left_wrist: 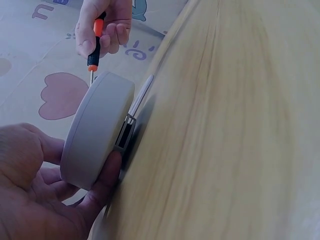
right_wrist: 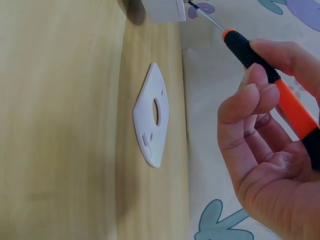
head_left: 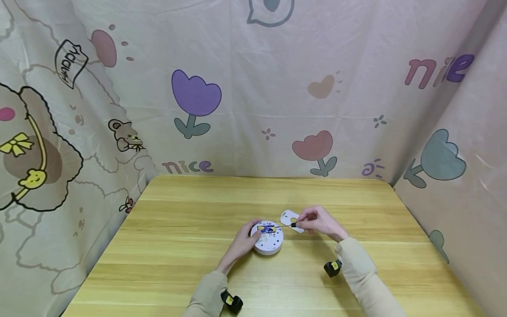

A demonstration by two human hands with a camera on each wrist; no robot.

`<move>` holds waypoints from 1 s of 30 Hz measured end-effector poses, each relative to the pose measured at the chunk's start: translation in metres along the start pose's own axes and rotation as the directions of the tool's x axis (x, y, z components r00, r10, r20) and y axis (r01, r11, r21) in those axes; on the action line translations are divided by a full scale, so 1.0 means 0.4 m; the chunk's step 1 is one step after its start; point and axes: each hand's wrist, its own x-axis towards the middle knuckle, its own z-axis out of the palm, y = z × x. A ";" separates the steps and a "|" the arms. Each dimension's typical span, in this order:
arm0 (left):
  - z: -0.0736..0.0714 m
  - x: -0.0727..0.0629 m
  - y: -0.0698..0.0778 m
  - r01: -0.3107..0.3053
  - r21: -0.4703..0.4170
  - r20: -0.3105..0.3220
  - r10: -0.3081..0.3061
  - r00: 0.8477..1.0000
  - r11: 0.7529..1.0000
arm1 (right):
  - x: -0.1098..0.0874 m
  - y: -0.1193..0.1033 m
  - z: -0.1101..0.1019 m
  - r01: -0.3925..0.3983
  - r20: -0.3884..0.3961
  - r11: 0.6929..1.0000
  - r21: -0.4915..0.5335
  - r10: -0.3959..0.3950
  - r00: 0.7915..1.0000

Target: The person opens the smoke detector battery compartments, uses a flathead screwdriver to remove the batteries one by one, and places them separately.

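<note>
A round white smoke alarm is gripped by my left hand, the thumb over its marked face and the fingers around its side. On that face lies a blue and yellow part, near the thumb. My right hand holds an orange and black screwdriver between thumb and fingers. Its thin metal shaft points left, with the tip at the alarm's face by the blue and yellow part. In the left wrist view the alarm stands tilted, its back toward the table, and hides the screwdriver's tip.
A flat white mounting plate with a round hole lies on the wooden table, just under and beside my right hand. Printed cloth hangs behind the table and along both sides. Small black wrist cameras sit at both sleeves.
</note>
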 end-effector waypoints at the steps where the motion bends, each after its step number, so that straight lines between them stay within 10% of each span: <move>1: -0.001 0.000 0.000 0.003 -0.002 0.003 -0.003 1.000 1.000 | -0.002 0.001 0.000 -0.001 -0.004 1.000 0.003 0.001 1.000; 30: -0.002 -0.004 -0.007 0.028 -0.027 0.032 -0.027 0.999 0.999 | -0.049 0.064 0.023 -0.058 -0.065 0.984 0.169 0.070 0.995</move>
